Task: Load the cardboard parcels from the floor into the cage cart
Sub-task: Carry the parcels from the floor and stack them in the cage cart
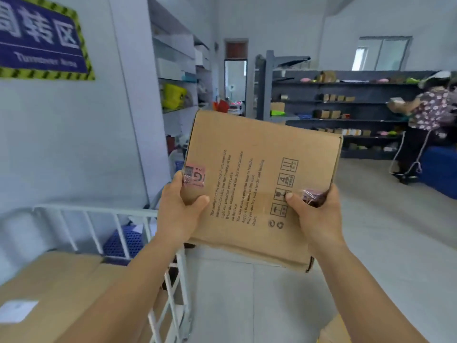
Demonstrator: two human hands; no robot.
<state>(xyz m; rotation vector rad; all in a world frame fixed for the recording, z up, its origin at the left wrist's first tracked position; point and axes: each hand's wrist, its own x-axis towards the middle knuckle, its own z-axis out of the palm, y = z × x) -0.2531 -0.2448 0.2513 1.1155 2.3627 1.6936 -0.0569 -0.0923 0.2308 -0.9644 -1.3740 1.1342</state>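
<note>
A flat brown cardboard parcel (262, 169) with printed text and handling symbols is held up at chest height in the middle of the view. My left hand (179, 209) grips its near left edge by a pink label. My right hand (315, 214) grips its near right edge. The white metal cage cart (99, 226) stands at the lower left, its railing just left of and below the parcel. Large cardboard parcels (57, 288) lie inside the cart, one bearing a white label.
Grey shelving (346, 110) with small boxes lines the far wall. A person in a patterned top (430, 112) stands at the right by a blue bin. Another cardboard parcel (333, 330) lies on the grey floor at the bottom right. White shelves stand at the left wall.
</note>
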